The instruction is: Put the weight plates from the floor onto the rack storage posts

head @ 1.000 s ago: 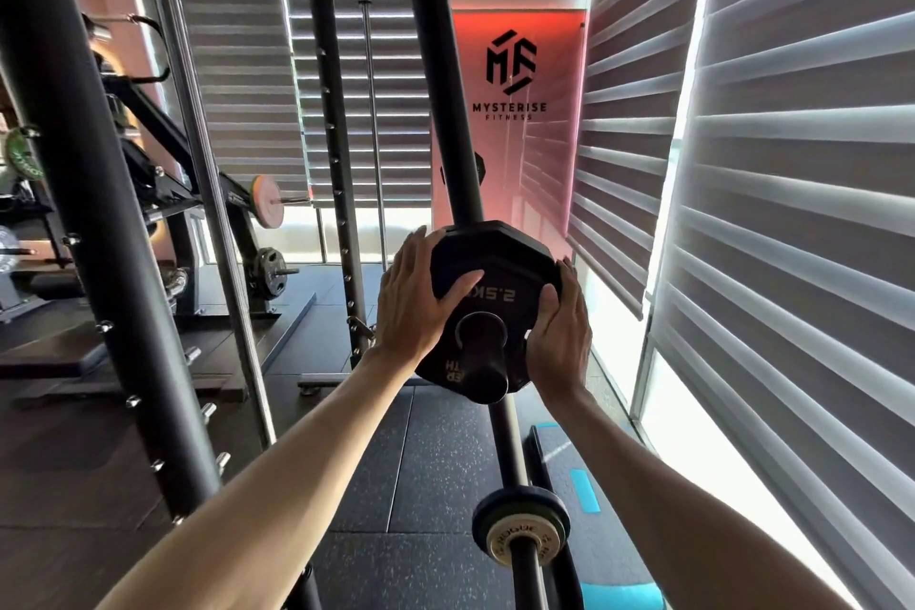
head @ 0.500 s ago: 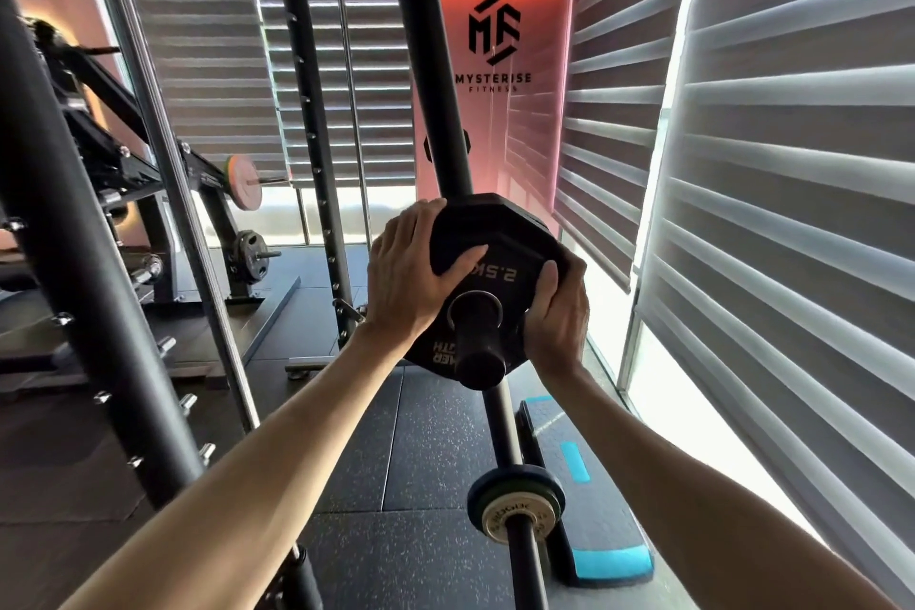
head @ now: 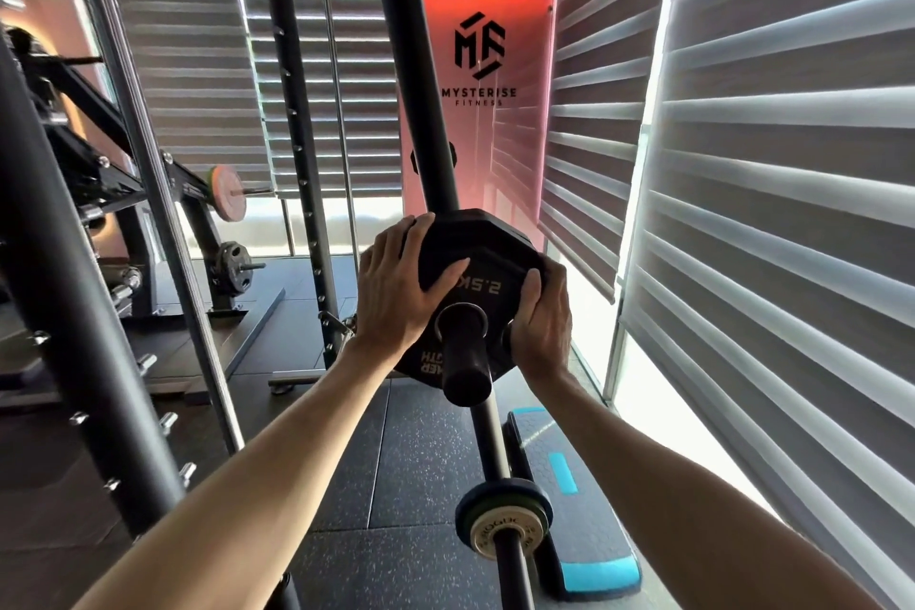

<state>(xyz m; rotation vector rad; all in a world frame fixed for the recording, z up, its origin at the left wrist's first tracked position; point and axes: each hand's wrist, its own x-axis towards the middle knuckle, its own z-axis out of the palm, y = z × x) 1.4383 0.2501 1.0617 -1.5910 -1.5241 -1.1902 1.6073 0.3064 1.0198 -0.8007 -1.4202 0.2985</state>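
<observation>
1. The weight plate (head: pixel 482 263), a black many-sided disc marked 2.5 kg, sits at the centre of the frame. It is already threaded on the storage post (head: pixel 466 362), whose dark end sticks out through the plate's hole towards the camera.
2. The left hand (head: pixel 396 297) grips the plate's upper-left rim, fingers curled over the edge and thumb laid across the face.
3. The right hand (head: pixel 542 327) grips the lower-right rim, thumb on the face and fingers tucked behind. Holding it at opposite edges probably keeps the disc square to the post so it slides without binding.
4. The plate looks close to the rack upright (head: pixel 421 89), the black column running from the top of the frame down behind it. The slide seems nearly finished, and letting go would be next.
5. Lower centre, small plates (head: pixel 502 513) already sit on a second post of the same upright.
6. Lower right, a blue-edged step platform (head: pixel 589 525) lies on the speckled floor mats (head: pixel 346 535).
7. Striped blinds (head: pixel 767 164) fill the right side.
</observation>
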